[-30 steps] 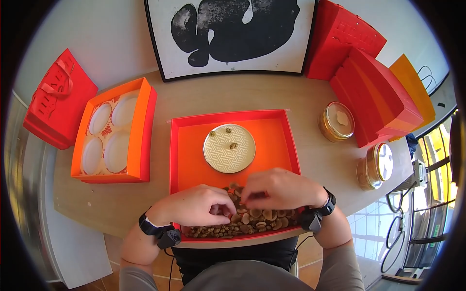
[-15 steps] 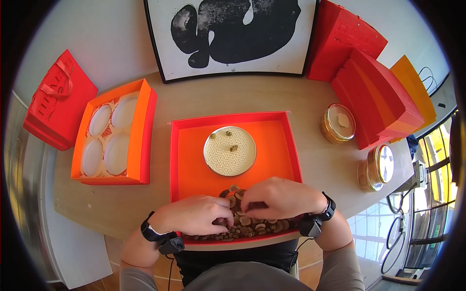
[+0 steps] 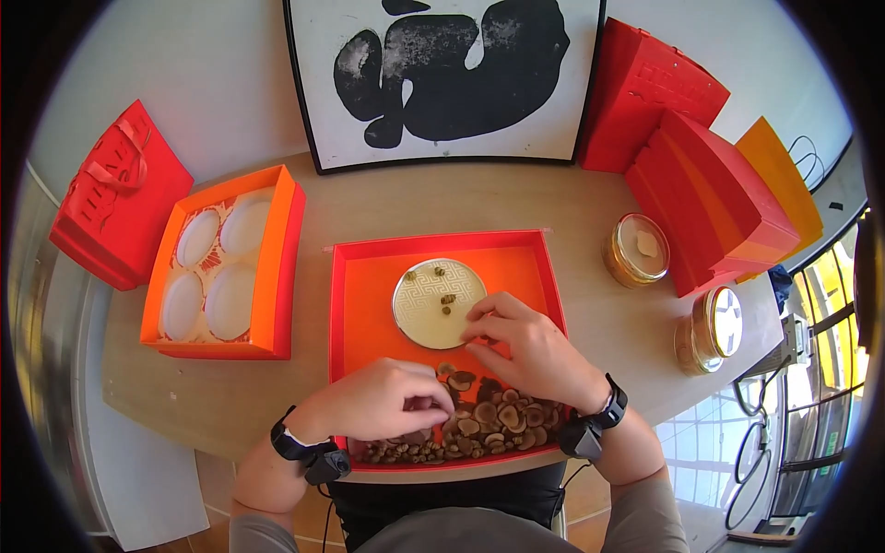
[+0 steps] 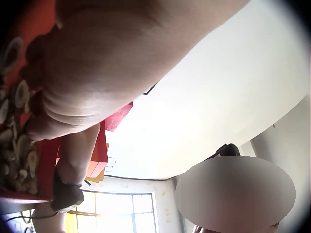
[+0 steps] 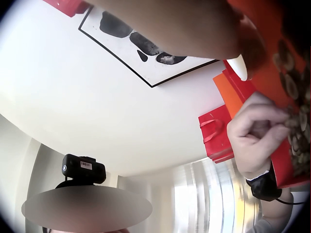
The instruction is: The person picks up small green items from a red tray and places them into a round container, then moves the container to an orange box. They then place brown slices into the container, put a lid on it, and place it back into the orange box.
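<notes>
A round cream dish with a maze pattern lies in a shallow red tray with an orange floor. Several small, knobbly greenish-brown pieces sit on the dish. My right hand is over the dish's right edge, thumb and fingers apart. Along the tray's near side spreads a pile of round, dark-rimmed dried slices, with small knobbly nuggets at its left. My left hand bends its fingers down at the pile. In the right wrist view its thumb and forefinger meet there; I cannot tell whether they pinch a piece.
An orange-red box with four round wells and a red gift bag stand left. At right are two lidded jars, more red bags and a yellow one. A framed black-and-white picture leans behind.
My right hand has moved from the pile up to the dish, its fingers spreading. One more small piece shows on the dish. My left hand stays at the pile.
</notes>
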The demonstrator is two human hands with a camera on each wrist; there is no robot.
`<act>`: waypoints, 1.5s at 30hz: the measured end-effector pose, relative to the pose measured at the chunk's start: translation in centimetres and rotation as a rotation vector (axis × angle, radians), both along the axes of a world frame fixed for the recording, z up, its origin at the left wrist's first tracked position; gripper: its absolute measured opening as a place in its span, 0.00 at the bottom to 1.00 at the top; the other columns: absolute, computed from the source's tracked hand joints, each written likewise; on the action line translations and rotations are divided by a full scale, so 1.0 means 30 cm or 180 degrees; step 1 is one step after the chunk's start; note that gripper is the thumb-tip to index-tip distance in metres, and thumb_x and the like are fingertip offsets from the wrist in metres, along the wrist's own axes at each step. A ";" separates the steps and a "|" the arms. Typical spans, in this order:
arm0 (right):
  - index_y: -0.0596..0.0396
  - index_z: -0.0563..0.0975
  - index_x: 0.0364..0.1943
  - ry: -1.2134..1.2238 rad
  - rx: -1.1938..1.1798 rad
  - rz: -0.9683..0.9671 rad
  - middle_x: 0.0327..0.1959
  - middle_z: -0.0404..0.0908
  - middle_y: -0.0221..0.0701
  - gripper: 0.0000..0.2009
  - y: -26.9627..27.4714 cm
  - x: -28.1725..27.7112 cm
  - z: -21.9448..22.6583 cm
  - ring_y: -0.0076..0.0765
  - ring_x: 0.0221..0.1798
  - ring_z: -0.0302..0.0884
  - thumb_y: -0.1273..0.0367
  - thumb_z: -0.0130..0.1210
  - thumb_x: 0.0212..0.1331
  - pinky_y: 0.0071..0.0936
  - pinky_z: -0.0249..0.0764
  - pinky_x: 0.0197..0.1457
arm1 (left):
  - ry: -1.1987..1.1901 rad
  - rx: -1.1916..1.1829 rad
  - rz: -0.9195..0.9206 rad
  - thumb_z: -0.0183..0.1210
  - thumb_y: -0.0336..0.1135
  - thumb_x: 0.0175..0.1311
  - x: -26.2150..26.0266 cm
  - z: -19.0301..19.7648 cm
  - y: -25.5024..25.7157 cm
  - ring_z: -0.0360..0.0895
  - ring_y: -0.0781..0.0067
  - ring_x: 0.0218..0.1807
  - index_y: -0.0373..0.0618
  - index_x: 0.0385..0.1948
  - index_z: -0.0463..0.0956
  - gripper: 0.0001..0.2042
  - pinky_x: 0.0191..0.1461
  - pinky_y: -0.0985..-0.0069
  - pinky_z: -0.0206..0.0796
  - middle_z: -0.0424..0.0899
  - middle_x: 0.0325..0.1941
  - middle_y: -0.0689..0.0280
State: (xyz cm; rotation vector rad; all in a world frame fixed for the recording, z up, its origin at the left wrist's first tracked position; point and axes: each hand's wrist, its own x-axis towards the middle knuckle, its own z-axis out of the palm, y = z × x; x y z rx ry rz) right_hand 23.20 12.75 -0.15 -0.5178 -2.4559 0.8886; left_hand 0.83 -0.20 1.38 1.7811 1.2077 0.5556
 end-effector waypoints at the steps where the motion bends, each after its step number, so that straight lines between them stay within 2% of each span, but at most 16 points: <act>1: 0.60 0.82 0.50 -0.0054 -0.0034 0.0167 0.51 0.80 0.41 0.12 -0.001 0.003 0.005 0.46 0.45 0.85 0.71 0.63 0.63 0.37 0.82 0.50 | 0.0011 0.0015 0.0003 0.67 0.32 0.66 0.001 0.002 0.003 0.80 0.74 0.29 0.44 0.40 0.87 0.06 0.34 0.74 0.72 0.82 0.29 0.67; 3: 0.60 0.82 0.50 -0.0094 -0.0052 0.0330 0.52 0.79 0.41 0.13 -0.010 0.004 0.013 0.46 0.46 0.85 0.71 0.63 0.64 0.37 0.81 0.51 | -0.0445 0.0479 0.1186 0.68 0.28 0.65 0.004 -0.002 0.008 0.78 0.82 0.28 0.42 0.40 0.87 0.05 0.32 0.79 0.69 0.82 0.29 0.69; 7: 0.60 0.82 0.52 0.0070 -0.0468 0.0782 0.52 0.81 0.40 0.14 -0.024 -0.006 0.026 0.45 0.43 0.85 0.71 0.62 0.64 0.36 0.82 0.47 | -0.0032 0.0662 0.1889 0.66 0.25 0.65 -0.010 -0.038 0.028 0.74 0.88 0.27 0.41 0.46 0.85 0.09 0.30 0.82 0.66 0.82 0.29 0.71; 10: 0.60 0.82 0.51 0.0143 -0.0564 0.0829 0.47 0.84 0.40 0.13 -0.008 -0.001 0.049 0.43 0.41 0.86 0.71 0.62 0.64 0.34 0.82 0.45 | -0.0077 0.0698 0.1935 0.66 0.27 0.66 -0.014 -0.045 0.026 0.76 0.81 0.25 0.40 0.49 0.84 0.11 0.32 0.77 0.70 0.83 0.29 0.65; 13: 0.59 0.83 0.50 0.0127 -0.0372 0.0250 0.42 0.86 0.39 0.12 0.014 0.009 0.060 0.40 0.40 0.85 0.72 0.62 0.64 0.32 0.81 0.43 | -0.0218 0.0660 0.1975 0.65 0.27 0.66 -0.015 -0.046 0.028 0.76 0.80 0.25 0.38 0.49 0.84 0.11 0.32 0.77 0.70 0.83 0.28 0.64; 16: 0.60 0.84 0.48 -0.0098 -0.0403 -0.0369 0.42 0.87 0.37 0.11 0.053 0.014 0.044 0.36 0.40 0.86 0.72 0.61 0.64 0.30 0.81 0.46 | -0.0263 0.0702 0.1939 0.64 0.26 0.67 -0.022 -0.053 0.031 0.73 0.87 0.25 0.39 0.48 0.84 0.10 0.30 0.81 0.66 0.82 0.27 0.70; 20: 0.60 0.84 0.49 -0.0289 -0.0214 -0.0475 0.42 0.88 0.38 0.13 0.076 0.012 0.054 0.37 0.41 0.86 0.70 0.62 0.63 0.32 0.82 0.46 | -0.0047 0.0803 0.2080 0.64 0.29 0.67 -0.048 -0.064 0.033 0.76 0.80 0.25 0.36 0.47 0.83 0.10 0.32 0.77 0.69 0.85 0.29 0.65; 22: 0.60 0.83 0.50 -0.0460 -0.0216 -0.0389 0.43 0.88 0.39 0.14 0.083 0.003 0.078 0.39 0.44 0.87 0.69 0.61 0.63 0.34 0.81 0.48 | 0.0354 0.1231 0.2328 0.63 0.31 0.67 -0.069 -0.095 0.040 0.80 0.70 0.26 0.36 0.47 0.83 0.11 0.34 0.71 0.72 0.87 0.32 0.58; 25: 0.60 0.83 0.50 -0.0847 -0.0134 -0.0344 0.43 0.88 0.41 0.14 0.100 -0.023 0.095 0.44 0.45 0.86 0.68 0.61 0.62 0.37 0.81 0.51 | 0.0504 0.1102 0.2564 0.62 0.32 0.68 -0.074 -0.077 0.035 0.82 0.62 0.28 0.37 0.45 0.83 0.10 0.35 0.66 0.72 0.87 0.31 0.54; 28: 0.59 0.83 0.51 -0.1070 0.0059 -0.0160 0.43 0.87 0.42 0.16 0.135 -0.052 0.076 0.48 0.47 0.85 0.67 0.60 0.62 0.40 0.80 0.53 | 0.0775 0.1594 0.2574 0.61 0.32 0.68 -0.084 -0.091 0.041 0.82 0.60 0.27 0.38 0.44 0.83 0.09 0.34 0.65 0.72 0.85 0.28 0.54; 31: 0.59 0.81 0.52 -0.1227 0.0205 -0.0111 0.45 0.86 0.44 0.17 0.160 -0.090 0.039 0.51 0.51 0.84 0.68 0.59 0.60 0.44 0.79 0.56 | 0.0726 0.1451 0.2642 0.61 0.32 0.68 -0.081 -0.076 0.041 0.81 0.58 0.26 0.38 0.43 0.82 0.08 0.33 0.63 0.71 0.84 0.26 0.54; 35: 0.58 0.81 0.54 -0.1283 0.0431 -0.0035 0.46 0.85 0.45 0.18 0.178 -0.118 -0.006 0.52 0.52 0.83 0.68 0.58 0.59 0.44 0.78 0.57 | 0.0791 0.1611 0.2778 0.61 0.31 0.68 -0.087 -0.071 0.047 0.81 0.59 0.25 0.37 0.42 0.81 0.08 0.32 0.64 0.70 0.84 0.25 0.54; 38: 0.57 0.82 0.49 -0.1234 0.0393 0.0026 0.42 0.86 0.43 0.15 0.171 -0.113 0.007 0.52 0.49 0.84 0.68 0.58 0.60 0.44 0.79 0.54 | 0.0694 0.1591 0.2733 0.61 0.30 0.68 -0.107 -0.087 0.051 0.81 0.60 0.25 0.36 0.41 0.80 0.07 0.32 0.65 0.71 0.84 0.25 0.55; 41: 0.58 0.84 0.47 -0.1481 0.0250 0.0210 0.41 0.85 0.41 0.13 0.138 -0.068 0.054 0.47 0.46 0.85 0.68 0.58 0.61 0.40 0.80 0.52 | 0.0353 0.1419 0.2474 0.61 0.30 0.69 -0.106 -0.097 0.052 0.82 0.64 0.25 0.35 0.43 0.80 0.08 0.32 0.67 0.71 0.84 0.25 0.56; 43: 0.55 0.84 0.39 -0.1512 0.0073 0.0397 0.37 0.86 0.38 0.08 0.093 -0.035 0.082 0.47 0.44 0.85 0.68 0.58 0.61 0.41 0.80 0.50 | 0.0285 0.1281 0.2111 0.61 0.30 0.70 -0.099 -0.083 0.045 0.83 0.72 0.26 0.35 0.46 0.80 0.09 0.33 0.72 0.73 0.85 0.26 0.60; 45: 0.54 0.84 0.40 -0.1579 -0.0074 0.0651 0.37 0.86 0.38 0.08 0.034 -0.014 0.124 0.46 0.44 0.85 0.67 0.59 0.61 0.40 0.79 0.50 | 0.0092 0.0993 0.1919 0.61 0.30 0.70 -0.079 -0.056 0.034 0.83 0.75 0.28 0.35 0.47 0.81 0.10 0.33 0.74 0.74 0.85 0.28 0.61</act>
